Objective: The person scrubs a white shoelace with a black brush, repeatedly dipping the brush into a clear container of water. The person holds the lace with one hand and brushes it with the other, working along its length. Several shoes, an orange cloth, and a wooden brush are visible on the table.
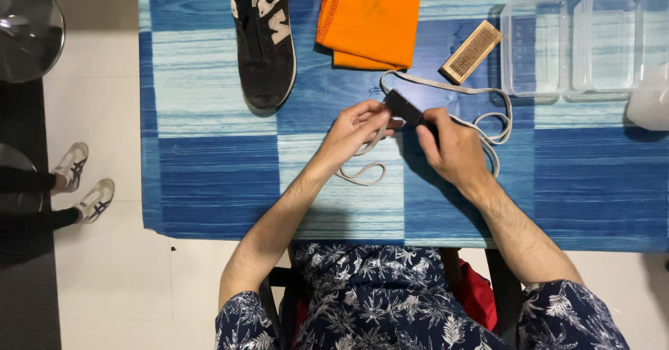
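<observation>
Right grip (pixel 446 148) clenches a small black brush (pixel 404 107); left grip (pixel 359 130) pinches a pale shoelace (pixel 488 123) (looped on the blue counter (pixel 209 176)), near a black shoe (pixel 265 43).

Two clear, rectangular plastic containers (pixel 585 36) stand side by side at the table's far right.

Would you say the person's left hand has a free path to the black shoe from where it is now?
Probably yes: bare table lies between the left hand and the black shoe, though it holds a shoelace.

one shoe (pixel 265 40), two brushes (pixel 472 52), two containers (pixel 535 38)
</observation>
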